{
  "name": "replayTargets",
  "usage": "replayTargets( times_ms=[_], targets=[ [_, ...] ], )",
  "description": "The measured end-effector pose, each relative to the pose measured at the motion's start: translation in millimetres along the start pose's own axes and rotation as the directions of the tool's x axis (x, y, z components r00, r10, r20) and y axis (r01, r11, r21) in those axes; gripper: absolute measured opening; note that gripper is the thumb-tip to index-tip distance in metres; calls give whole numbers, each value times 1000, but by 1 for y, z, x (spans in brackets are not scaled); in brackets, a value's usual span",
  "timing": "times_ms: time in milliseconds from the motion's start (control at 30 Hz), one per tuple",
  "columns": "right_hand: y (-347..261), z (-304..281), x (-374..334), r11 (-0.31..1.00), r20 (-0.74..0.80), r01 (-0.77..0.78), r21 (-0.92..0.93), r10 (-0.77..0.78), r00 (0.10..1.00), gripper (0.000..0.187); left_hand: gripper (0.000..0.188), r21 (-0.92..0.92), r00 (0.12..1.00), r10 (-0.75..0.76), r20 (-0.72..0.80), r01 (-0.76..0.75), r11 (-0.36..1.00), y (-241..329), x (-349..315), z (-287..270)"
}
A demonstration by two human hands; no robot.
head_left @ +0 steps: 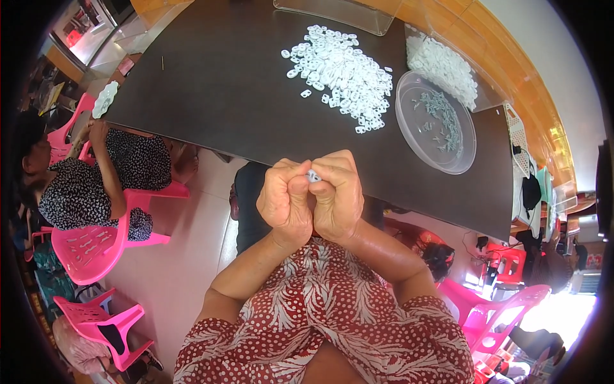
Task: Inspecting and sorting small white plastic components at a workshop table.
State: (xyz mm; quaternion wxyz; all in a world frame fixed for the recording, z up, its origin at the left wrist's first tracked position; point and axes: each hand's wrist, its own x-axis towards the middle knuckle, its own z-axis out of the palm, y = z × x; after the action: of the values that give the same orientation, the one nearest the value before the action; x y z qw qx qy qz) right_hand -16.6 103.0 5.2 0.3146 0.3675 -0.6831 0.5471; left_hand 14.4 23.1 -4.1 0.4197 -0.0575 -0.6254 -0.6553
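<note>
My left hand and my right hand meet in front of me, just off the table's near edge. Between thumbs and fingertips they pinch one small white plastic piece, with dark openings showing in its face. Most of it is covered by my fingers. Beyond them on the dark table lies a heap of white oval plastic pieces, each with holes through it. To its right stands a round transparent tub with many small grey-green pointed bits inside.
A transparent bag of white pieces rests behind the tub, and a shallow transparent tray at the far edge. Left, a person in a patterned dress sits on a pink chair. More pink chairs stand around.
</note>
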Motion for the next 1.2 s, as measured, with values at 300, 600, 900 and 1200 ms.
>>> replayTargets(
  times_ms=[300, 600, 900, 1200],
  targets=[
    [-5, -12, 8, 998, 3, 8, -59, -8, 1000, 24, 20, -75, 998, -48, 28, 50, 996, 8, -1, 10],
    [18, -71, 31, 944, 184, 26, -329, 36, 982, 10, 22, 377, 930, -147, 336, 10, 926, -2, 33, 0],
    [142, -216, 184, 482, 76, 118, -868, -107, 991, 13, 13, 643, 891, -28, 454, -305, 702, -69, 107, 4],
    [148, -219, 140, 630, 44, -84, -772, 185, 982, 12, 10, 707, 803, -68, 592, -477, 523, -101, 115, 15]
  ],
)
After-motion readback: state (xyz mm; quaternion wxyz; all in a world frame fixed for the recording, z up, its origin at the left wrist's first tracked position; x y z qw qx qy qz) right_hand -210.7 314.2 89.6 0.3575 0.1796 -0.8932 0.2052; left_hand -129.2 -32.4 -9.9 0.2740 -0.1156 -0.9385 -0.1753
